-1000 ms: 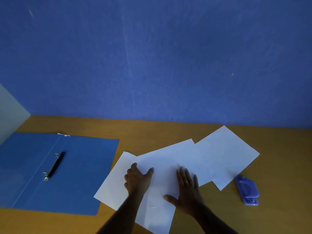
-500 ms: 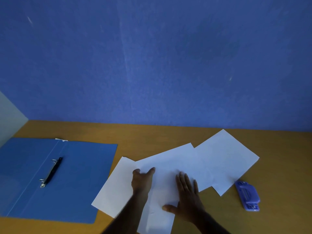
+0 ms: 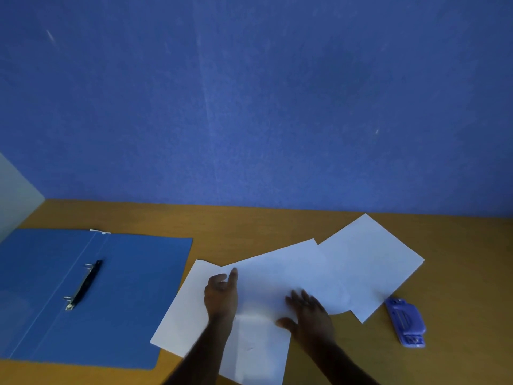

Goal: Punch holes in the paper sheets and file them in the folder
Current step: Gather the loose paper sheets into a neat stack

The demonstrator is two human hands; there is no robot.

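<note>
White paper sheets lie fanned out and overlapping on the wooden desk: a left sheet (image 3: 180, 309), a middle sheet (image 3: 277, 270) and a right sheet (image 3: 369, 262). My left hand (image 3: 220, 297) sits at the middle sheet's left edge with fingers curled and thumb raised, apparently pinching that edge. My right hand (image 3: 308, 315) presses flat on the middle sheet, fingers spread and blurred. The open blue folder (image 3: 138, 287) lies to the left, its black two-ring clip (image 3: 83, 284) showing. A lilac hole punch (image 3: 406, 323) rests right of the sheets, apart from both hands.
The wooden desk (image 3: 249, 226) runs back to a blue wall (image 3: 249, 107). A pale panel (image 3: 14, 195) stands at the far left beside the folder. Bare desk shows behind the sheets and right of the hole punch.
My left hand has shifted slightly left along the sheet edge and its thumb now points up. My right hand has slid a little on the middle sheet. The sheets, folder and punch lie as before.
</note>
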